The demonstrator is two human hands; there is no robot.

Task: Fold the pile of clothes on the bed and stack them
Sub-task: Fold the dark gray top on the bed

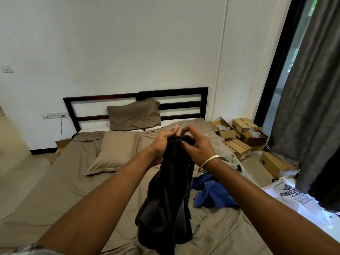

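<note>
A black garment (165, 199) hangs bunched in the air over the bed (64, 181), its lower end reaching the sheet. My left hand (163, 144) grips its top edge from the left. My right hand (195, 144), with a silver bangle on the wrist, pinches the same top edge from the right, close beside the left hand. A crumpled blue garment (211, 194) lies on the sheet just right of the hanging one. A pale garment (233, 161) lies at the bed's right edge behind my right wrist.
Two brown pillows (117, 150) sit toward the dark headboard (165, 92). Several cardboard boxes (244, 135) stand on the floor to the right. A white printed bag (294, 197) lies at the bed's near right, under a grey curtain (312, 107).
</note>
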